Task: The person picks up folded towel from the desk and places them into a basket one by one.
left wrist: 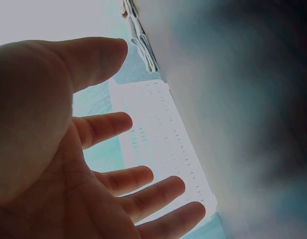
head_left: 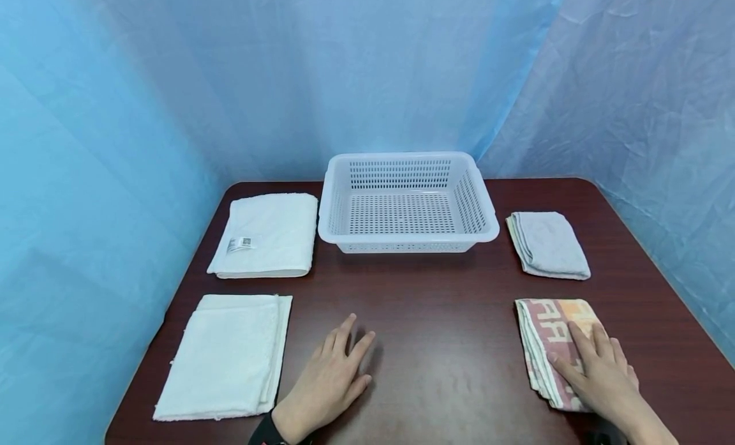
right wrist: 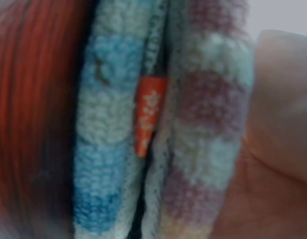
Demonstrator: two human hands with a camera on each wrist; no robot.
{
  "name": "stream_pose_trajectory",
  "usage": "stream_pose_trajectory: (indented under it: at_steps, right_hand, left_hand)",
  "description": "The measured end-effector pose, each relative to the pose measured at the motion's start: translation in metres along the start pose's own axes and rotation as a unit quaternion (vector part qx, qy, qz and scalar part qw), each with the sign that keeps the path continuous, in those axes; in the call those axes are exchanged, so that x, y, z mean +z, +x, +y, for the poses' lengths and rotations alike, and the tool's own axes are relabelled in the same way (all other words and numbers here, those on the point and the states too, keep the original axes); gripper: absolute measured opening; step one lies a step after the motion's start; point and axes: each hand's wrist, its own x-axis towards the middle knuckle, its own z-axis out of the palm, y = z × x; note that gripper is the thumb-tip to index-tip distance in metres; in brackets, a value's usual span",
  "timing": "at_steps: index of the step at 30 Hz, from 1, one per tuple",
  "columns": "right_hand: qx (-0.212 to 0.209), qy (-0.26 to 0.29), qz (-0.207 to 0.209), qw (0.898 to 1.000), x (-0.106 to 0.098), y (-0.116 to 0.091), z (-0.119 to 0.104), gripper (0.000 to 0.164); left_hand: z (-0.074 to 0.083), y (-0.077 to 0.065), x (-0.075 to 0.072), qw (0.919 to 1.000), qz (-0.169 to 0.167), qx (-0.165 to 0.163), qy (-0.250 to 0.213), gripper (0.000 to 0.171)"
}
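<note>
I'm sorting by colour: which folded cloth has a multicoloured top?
The pink-and-orange cloth under the right hand; the far-right cloth is greyish on top, both left cloths are white.

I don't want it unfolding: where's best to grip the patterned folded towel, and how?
Probably the left edge of the patterned folded towel, coming from the left and pinching every layer together: stacked layers show there, and the right hand covers its right part.

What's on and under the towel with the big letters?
The right grip rests on the patterned towel, with brown table showing around the towel's edges. The pattern beneath the grip and whatever's directly under the towel are covered.
</note>
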Motion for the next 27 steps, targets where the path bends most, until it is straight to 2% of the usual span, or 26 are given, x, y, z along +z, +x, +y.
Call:
stream_pose_trajectory:
  at_steps: [7,20,27]
  right_hand:
    - [-0.006,-0.006,0.007,1.0,0.0,0.001,-0.001,0.083]
    - [-0.01,-0.002,-0.006,1.0,0.0,0.0,-0.007,0.085]
    - [-0.019,-0.007,0.004,1.0,0.002,-0.002,-0.01,0.083]
  left_hand:
    - [0.001,0.0,-0.001,1.0,-0.006,0.0,-0.001,0.064]
    - [0.002,0.001,-0.001,0.9999,-0.012,-0.001,-0.004,0.064]
    - [0.002,0.001,-0.002,1.0,0.001,0.004,-0.005,0.063]
